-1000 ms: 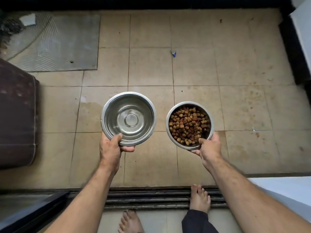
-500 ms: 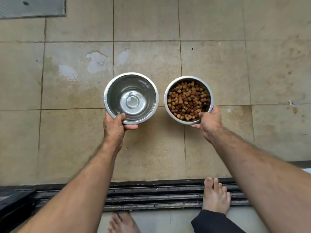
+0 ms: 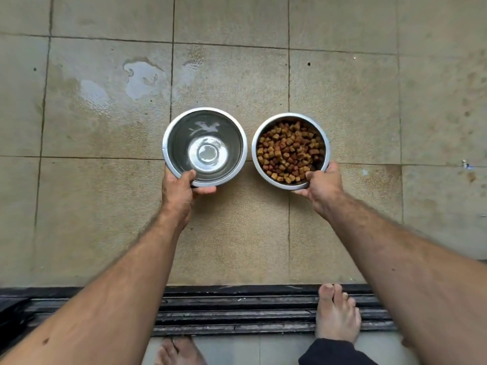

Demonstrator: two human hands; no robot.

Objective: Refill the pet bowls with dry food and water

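Both forearms are bare from the elbow down, with no sleeves, watch or rings showing. Dark hair covers the forearms and the backs of the left hand [image 3: 179, 192] and right hand [image 3: 322, 187]. A small dark mole sits on the left forearm. Both feet are bare: the right foot [image 3: 337, 313] on the door track [image 3: 237, 312], the left foot [image 3: 179, 351] just behind the track, cut off by the frame edge. A dark trouser leg [image 3: 334, 353] ends behind the right foot, its hem rumpled.
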